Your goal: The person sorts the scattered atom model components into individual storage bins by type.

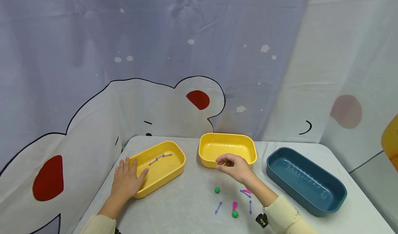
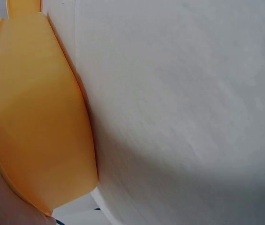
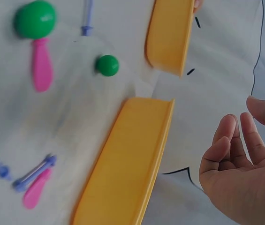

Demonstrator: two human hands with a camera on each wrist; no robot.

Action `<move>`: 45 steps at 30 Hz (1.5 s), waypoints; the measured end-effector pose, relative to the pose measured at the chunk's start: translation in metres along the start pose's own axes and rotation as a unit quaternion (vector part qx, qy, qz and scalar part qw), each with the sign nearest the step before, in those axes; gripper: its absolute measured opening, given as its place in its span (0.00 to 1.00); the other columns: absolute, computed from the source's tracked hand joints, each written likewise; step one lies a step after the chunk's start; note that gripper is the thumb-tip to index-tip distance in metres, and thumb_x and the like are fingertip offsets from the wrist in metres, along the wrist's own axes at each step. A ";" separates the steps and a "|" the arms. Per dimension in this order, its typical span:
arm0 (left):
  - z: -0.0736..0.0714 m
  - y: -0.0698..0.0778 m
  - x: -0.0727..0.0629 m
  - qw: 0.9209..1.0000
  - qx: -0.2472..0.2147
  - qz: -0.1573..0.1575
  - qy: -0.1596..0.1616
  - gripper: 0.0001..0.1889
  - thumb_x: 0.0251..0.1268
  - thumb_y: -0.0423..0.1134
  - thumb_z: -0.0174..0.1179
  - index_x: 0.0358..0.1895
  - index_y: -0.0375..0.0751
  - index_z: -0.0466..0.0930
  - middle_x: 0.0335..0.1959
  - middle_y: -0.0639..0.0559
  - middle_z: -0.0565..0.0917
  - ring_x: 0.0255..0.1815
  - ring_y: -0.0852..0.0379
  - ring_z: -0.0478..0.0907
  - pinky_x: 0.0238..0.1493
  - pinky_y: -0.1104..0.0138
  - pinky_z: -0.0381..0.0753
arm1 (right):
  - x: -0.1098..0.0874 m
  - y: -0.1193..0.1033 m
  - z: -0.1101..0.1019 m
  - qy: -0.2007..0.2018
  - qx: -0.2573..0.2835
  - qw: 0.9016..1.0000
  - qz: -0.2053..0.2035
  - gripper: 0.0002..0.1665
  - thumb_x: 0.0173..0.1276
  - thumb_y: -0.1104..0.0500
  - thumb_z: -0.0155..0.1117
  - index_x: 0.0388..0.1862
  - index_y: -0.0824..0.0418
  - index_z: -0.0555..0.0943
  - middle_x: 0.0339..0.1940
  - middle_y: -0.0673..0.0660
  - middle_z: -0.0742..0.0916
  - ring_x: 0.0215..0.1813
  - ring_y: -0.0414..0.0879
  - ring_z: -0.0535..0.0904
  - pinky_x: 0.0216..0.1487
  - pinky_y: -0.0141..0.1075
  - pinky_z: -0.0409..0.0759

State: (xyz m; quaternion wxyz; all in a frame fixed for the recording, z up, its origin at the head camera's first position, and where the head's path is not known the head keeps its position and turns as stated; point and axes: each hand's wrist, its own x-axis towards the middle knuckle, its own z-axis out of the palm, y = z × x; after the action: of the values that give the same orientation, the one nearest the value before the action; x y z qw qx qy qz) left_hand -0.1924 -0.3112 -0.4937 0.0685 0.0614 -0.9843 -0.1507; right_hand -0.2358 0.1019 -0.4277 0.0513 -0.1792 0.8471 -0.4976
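My left hand (image 1: 126,181) lies with fingers spread on the near left rim of the left yellow bin (image 1: 169,184), which holds thin purple rods (image 1: 160,158). My right hand (image 1: 235,167) hovers above the front rim of the middle yellow bin (image 1: 227,139). Its fingers are loosely bent in the right wrist view, with the thumb apart and nothing visible between them. On the table below are a green ball (image 1: 217,190), another green ball (image 1: 235,214) touching a pink tapered piece (image 1: 234,205), and two separate purple rods. A further purple rod (image 1: 245,193) lies against another pink piece (image 1: 247,191).
A dark teal bin (image 1: 306,182) stands at the right of the white table (image 1: 174,213). A printed curtain (image 1: 155,37) hangs behind the table. Something yellow (image 1: 392,142) shows at the right edge of the head view.
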 end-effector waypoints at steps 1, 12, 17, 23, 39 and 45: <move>0.000 0.000 0.000 1.000 0.000 0.000 0.000 0.45 0.77 0.66 0.40 0.77 0.27 0.54 0.78 0.21 0.46 0.78 0.23 0.39 0.76 0.35 0.39 | -0.003 0.002 -0.002 0.001 0.000 1.000 0.004 0.11 0.66 0.56 0.74 0.46 0.56 0.87 0.38 0.49 0.88 0.40 0.46 0.79 0.41 0.28 0.80; 0.001 0.000 0.002 1.000 0.005 0.001 -0.003 0.47 0.76 0.69 0.37 0.77 0.28 0.54 0.78 0.21 0.47 0.78 0.23 0.39 0.76 0.34 0.39 | -0.033 0.026 -0.022 0.014 -0.007 0.999 0.028 0.11 0.66 0.55 0.74 0.45 0.58 0.86 0.35 0.50 0.87 0.38 0.45 0.78 0.38 0.29 0.80; 0.001 -0.001 0.000 1.000 -0.001 0.009 0.006 0.45 0.77 0.66 0.39 0.77 0.27 0.56 0.77 0.20 0.48 0.78 0.22 0.40 0.76 0.34 0.39 | -0.046 0.036 -0.032 0.014 -0.006 0.999 0.029 0.12 0.66 0.56 0.73 0.46 0.60 0.86 0.35 0.51 0.87 0.37 0.44 0.78 0.36 0.29 0.79; 0.003 -0.002 0.000 1.000 -0.004 0.014 0.013 0.45 0.77 0.66 0.39 0.76 0.26 0.56 0.77 0.20 0.49 0.78 0.21 0.40 0.75 0.33 0.40 | -0.059 0.045 -0.040 0.011 -0.006 0.999 0.051 0.14 0.65 0.54 0.74 0.46 0.59 0.86 0.36 0.51 0.87 0.36 0.43 0.77 0.34 0.29 0.78; 0.007 -0.007 0.002 1.000 0.001 0.017 0.009 0.47 0.77 0.69 0.37 0.77 0.27 0.55 0.77 0.20 0.48 0.78 0.22 0.40 0.75 0.34 0.40 | -0.079 0.080 -0.046 0.012 -0.030 0.997 0.069 0.15 0.63 0.58 0.75 0.46 0.64 0.86 0.37 0.52 0.87 0.34 0.40 0.76 0.32 0.29 0.75; 0.006 -0.006 0.002 1.000 0.004 0.014 0.005 0.47 0.76 0.69 0.36 0.77 0.27 0.54 0.77 0.21 0.47 0.78 0.22 0.40 0.76 0.34 0.39 | -0.082 0.087 -0.044 0.003 -0.056 0.995 0.082 0.12 0.62 0.59 0.75 0.43 0.61 0.88 0.29 0.50 0.85 0.30 0.40 0.74 0.29 0.29 0.72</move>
State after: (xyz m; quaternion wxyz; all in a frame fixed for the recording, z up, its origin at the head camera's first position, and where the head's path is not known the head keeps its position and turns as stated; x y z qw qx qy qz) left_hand -0.1952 -0.3154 -0.5013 0.0754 0.0486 -0.9853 -0.1452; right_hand -0.1935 0.2059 -0.4882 0.0798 -0.1103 0.8857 -0.4438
